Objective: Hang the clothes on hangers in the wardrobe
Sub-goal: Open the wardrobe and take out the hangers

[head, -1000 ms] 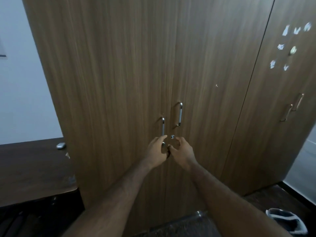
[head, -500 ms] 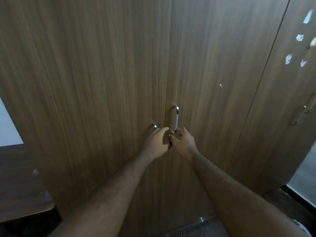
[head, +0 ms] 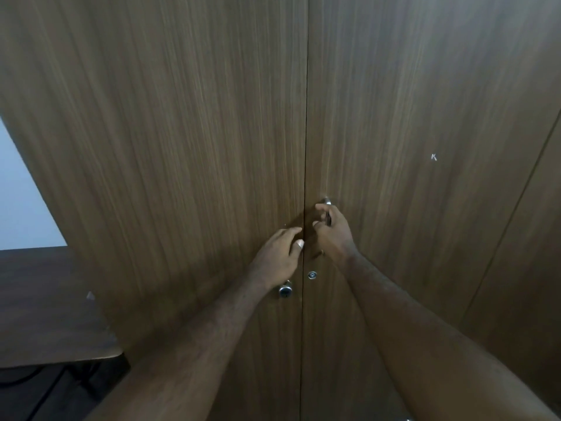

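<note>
We were barely started: the wardrobe [head: 182,132] stood closed at 12 o'clock, the grip of our right hand [head: 332,235] curled round its handle [head: 327,202], that of our left hand [head: 277,256] at 8 o'clock unreadable, no clothes or hangers in sight.

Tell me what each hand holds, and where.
Right hand grips the right door handle by its upper part; for the left hand, unclear.

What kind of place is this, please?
Probably a bedroom at home: tall wood-grain wardrobe doors with a metal handle and key lock, a dark wooden table beside them, a plain white wall.
</note>
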`<state>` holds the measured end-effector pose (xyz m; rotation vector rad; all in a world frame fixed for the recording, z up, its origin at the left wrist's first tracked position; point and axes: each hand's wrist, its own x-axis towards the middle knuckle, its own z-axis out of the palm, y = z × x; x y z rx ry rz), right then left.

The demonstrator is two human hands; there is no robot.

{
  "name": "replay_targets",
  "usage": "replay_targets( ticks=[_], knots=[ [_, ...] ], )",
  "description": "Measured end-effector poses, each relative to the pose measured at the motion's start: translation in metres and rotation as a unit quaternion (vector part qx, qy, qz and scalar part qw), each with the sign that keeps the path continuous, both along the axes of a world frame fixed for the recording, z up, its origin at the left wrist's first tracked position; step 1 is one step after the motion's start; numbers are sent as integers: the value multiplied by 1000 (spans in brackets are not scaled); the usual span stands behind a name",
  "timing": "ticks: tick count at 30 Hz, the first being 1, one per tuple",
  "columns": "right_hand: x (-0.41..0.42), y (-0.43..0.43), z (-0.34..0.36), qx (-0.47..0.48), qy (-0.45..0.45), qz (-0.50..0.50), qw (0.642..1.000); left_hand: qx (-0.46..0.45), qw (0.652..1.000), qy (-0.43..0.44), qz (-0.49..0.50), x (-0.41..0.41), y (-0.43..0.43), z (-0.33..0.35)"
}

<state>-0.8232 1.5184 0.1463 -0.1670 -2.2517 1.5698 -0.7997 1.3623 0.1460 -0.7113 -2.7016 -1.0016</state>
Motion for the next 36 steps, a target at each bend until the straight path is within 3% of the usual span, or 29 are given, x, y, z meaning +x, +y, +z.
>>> replay_targets(
  ticks=[8,18,22,26,30,36],
  knots=[
    [27,-6,6,22,-19,-10,1000,22,1000,-11,-14,33,2,1],
    [154,-15,-11,94,57,-189,976,114,983,-99,-105,86,30,20],
    [199,-1,-14,147,50,-270,950,160,969,-78,-170,122,59,22],
    [241,20,-21,172,47,-335,925,140,962,11,-234,152,80,32],
    [277,31,-25,238,80,-449,857,121,949,57,-286,180,112,45],
    [316,67,-25,186,171,-491,834,133,926,67,-347,226,174,39]
  ],
)
